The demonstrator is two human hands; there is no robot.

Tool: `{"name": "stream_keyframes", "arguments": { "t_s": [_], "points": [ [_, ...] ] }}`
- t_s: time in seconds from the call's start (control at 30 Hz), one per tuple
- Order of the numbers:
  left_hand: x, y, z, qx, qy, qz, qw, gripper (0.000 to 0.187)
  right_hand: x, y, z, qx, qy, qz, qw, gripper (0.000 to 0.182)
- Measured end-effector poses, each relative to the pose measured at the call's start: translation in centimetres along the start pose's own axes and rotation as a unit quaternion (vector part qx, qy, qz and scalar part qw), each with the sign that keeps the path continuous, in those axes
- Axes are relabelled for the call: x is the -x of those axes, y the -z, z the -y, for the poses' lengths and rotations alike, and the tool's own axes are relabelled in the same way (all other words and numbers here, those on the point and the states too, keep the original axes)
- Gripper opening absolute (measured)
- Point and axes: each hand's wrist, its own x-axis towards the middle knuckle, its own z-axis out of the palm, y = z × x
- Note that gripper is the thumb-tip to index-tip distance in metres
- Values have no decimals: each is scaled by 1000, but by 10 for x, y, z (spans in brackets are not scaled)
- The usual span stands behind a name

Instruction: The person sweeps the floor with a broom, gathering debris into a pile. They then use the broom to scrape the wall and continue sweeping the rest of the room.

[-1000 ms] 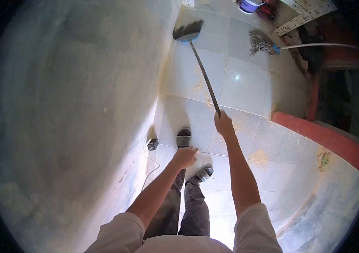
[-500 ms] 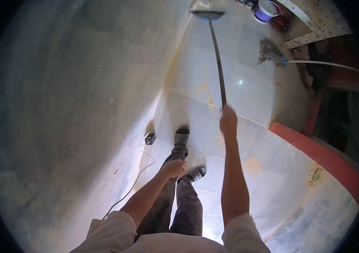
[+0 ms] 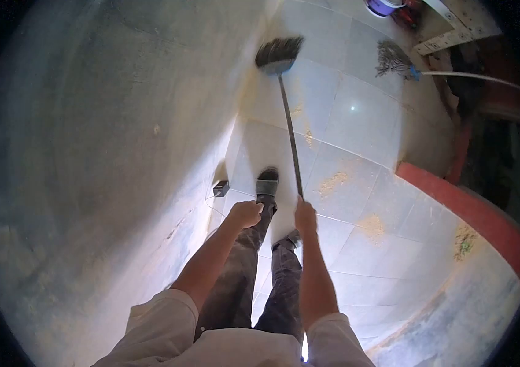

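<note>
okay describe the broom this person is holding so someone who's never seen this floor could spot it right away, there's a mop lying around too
Start at the pale tiled floor beside the big grey wall. The broom has a thin dark handle that runs up from the right hand to a flat dark bristle head. The mop, by contrast, has a white handle, and no hand holds it.

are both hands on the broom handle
No, only the right hand grips the end of the broom handle, while the left hand is a closed fist held apart from it, above the leg.

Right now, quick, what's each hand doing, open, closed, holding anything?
Left hand: closed in a loose fist, holding nothing, beside the thigh.
Right hand: closed around the end of the broom handle.
</note>
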Motion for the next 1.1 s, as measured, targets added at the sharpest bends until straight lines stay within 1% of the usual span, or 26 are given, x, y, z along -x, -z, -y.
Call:
{"name": "stream_keyframes", "arguments": {
  "t_s": [0.03,0.07,0.1,0.13,0.17,0.2,0.3,0.33,0.37,0.4,0.43,0.47,0.5,0.53,0.57,0.6,0.63,0.67,0.7,0.73,0.77,0.83,0.9,0.97,1.03,1.1],
  "points": [
    [6,-4,-5,-5,-1,11,1000,22,15,-1,-41,33,-56,56,996,36],
    [8,-9,-11,-12,2,28,1000,22,39,-4,-88,79,-23,37,996,42],
    [14,-16,-16,-15,1,27,1000,22,72,27,-93,72,-64,38,995,53],
    [20,-23,-22,-5,-1,19,1000,22,99,33,-120,60,-146,29,987,52],
    [28,-30,-29,6,-4,12,1000,22,133,37,-150,78,-130,9,988,53],
    [36,-41,-34,6,0,17,1000,21,166,40,-182,94,-135,26,986,53],
    [65,-73,-54,2,-3,27,1000,22,283,55,-258,120,-235,76,962,59],
    [77,-82,-64,14,-3,23,1000,22,326,29,-326,137,-198,73,968,59],
    [89,-90,-74,27,-2,20,999,21,365,53,-323,140,-260,82,952,57],
    [98,-98,-82,20,-7,10,1000,21,402,60,-340,155,-278,69,945,55],
    [109,-110,-89,50,-55,-19,997,20,436,73,-348,175,-305,51,935,51],
    [118,-116,-95,79,-101,-44,991,19,467,74,-372,209,-298,39,931,47],
    [130,-114,-105,73,-104,-41,991,19,488,80,-387,214,-322,50,921,44],
    [144,-108,-120,121,-102,-34,987,18,503,77,-410,214,-366,51,904,43],
    [154,-108,-131,171,-100,-26,980,17,511,79,-427,192,-380,43,904,45],
    [157,-115,-134,168,-103,-17,980,17,513,78,-445,160,-375,42,912,50],
    [159,-123,-137,211,-99,-15,972,17,504,83,-449,96,-393,43,913,54],
    [159,-130,-138,252,-95,-11,963,18,493,70,-477,124,-387,29,913,54],
    [159,-135,-140,248,-93,5,964,18,484,68,-482,182,-350,-20,919,50],
    [162,-139,-141,225,-124,-26,966,18,476,93,-452,252,-300,-53,919,46],
    [164,-142,-141,202,-157,-56,965,18,470,109,-441,315,-270,-74,907,43],
    [163,-143,-138,169,-174,-40,969,18,465,147,-403,332,-266,-78,902,42],
    [160,-143,-131,168,-162,-43,972,18,462,169,-377,305,-218,-104,921,40],
    [164,-127,-135,186,-149,-20,971,18,446,179,-361,275,-168,-124,939,33],
    [162,-120,-127,201,-134,-2,970,18,416,174,-341,232,-93,-150,957,28],
    [163,-120,-110,158,-113,15,981,18,373,155,-319,146,-60,-123,980,26]
  ]
}}
